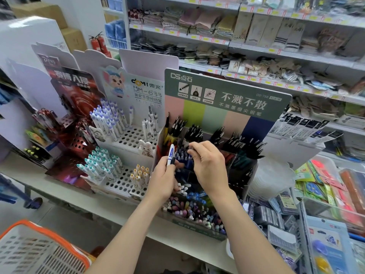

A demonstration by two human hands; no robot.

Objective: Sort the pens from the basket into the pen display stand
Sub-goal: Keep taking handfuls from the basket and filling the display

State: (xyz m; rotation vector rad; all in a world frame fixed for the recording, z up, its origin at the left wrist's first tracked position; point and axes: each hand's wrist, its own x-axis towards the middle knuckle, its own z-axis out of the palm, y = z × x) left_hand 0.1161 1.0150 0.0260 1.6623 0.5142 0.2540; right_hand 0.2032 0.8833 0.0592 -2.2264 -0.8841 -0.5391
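My left hand (163, 179) grips a white pen with blue print (171, 155), held upright in front of the green-headed pen display stand (217, 99). My right hand (207, 165) reaches into the stand's middle tier, its curled fingertips on the blue-capped pens (182, 156) there; whether it pinches one is hidden. Black pens (237, 142) fill the stand's back row and pastel-capped pens (189, 211) its front tier. The white basket with an orange rim (29, 248) sits at the bottom left.
Left of the stand are a white perforated pen stand (126, 139) with blue, teal and cream pens and a red pen stand (77, 119). Packaged stationery (325, 204) crowds the counter at right. Shelves of folded goods (246, 46) rise behind.
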